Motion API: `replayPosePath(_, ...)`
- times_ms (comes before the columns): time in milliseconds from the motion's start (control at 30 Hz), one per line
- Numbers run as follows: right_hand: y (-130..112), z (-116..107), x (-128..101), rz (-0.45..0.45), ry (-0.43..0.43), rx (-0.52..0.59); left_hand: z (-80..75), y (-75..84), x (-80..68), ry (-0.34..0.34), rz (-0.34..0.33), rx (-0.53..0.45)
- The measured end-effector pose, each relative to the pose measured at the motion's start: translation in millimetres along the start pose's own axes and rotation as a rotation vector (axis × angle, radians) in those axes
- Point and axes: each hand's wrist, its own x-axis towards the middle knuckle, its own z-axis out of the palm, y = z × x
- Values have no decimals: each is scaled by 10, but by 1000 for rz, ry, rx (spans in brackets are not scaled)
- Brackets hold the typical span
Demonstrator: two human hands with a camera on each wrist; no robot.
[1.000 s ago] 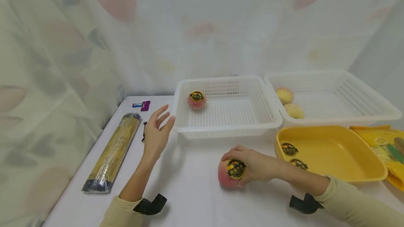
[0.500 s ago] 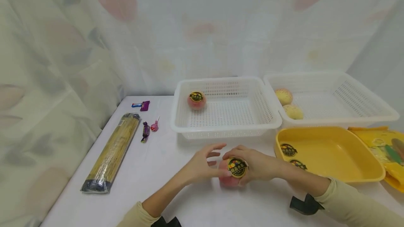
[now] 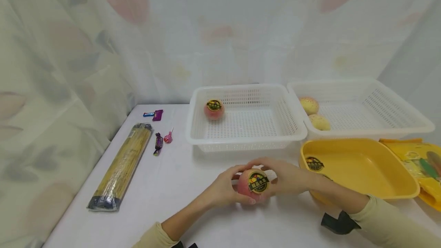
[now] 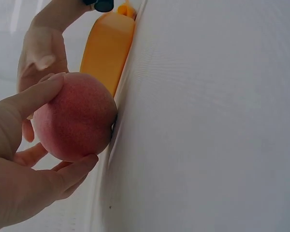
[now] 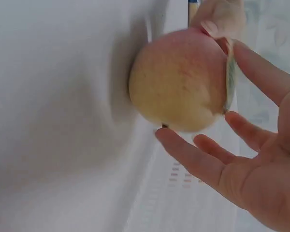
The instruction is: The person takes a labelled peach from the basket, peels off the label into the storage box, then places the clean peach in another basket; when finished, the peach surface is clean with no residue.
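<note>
A pink peach [image 3: 253, 185] with a round dark sticker is just above the white table, between both hands. My left hand [image 3: 224, 190] grips it from the left, thumb on top and fingers curled underneath [image 4: 19, 183]. The right hand [image 3: 289, 177] cups it from the right and behind. In the right wrist view its fingers [image 5: 198, 154] lie nearly straight and spread, touching the peach [image 5: 181, 82] lightly, with the thumb by the sticker. The left wrist view shows the peach [image 4: 75, 118] close to the tabletop.
A white basket [image 3: 246, 137] behind holds one stickered peach [image 3: 213, 109]. A second basket [image 3: 361, 127] holds two yellowish peaches [image 3: 310, 105]. A yellow tray [image 3: 361, 163] with stickers stands right. A spaghetti pack [image 3: 122, 163] and candies [image 3: 158, 142] lie left.
My left hand came in from near the basket's left side and took hold of the peach. The peach has risen slightly, and the right hand's fingers have loosened.
</note>
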Motion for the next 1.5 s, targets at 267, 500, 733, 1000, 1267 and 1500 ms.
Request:
replayPosePath(267,78,-236,-1,304,63,354,-1,14,11,6,4,0)
replayPosePath(500,7,-205,50,448,43,397,-1,7,6,7,14,-11)
replayPosePath(733,-101,-141,119,477,63,298,-2,4,6,-9,41,-57)
replayPosePath(1000,-145,-132,142,475,71,273,-7,27,8,-17,52,-59)
replayPosePath(1267,-152,-138,136,473,94,286,-6,19,20,-22,56,-40)
replayPosePath(1500,-156,-150,124,452,102,317,-12,10,8,-31,51,-56)
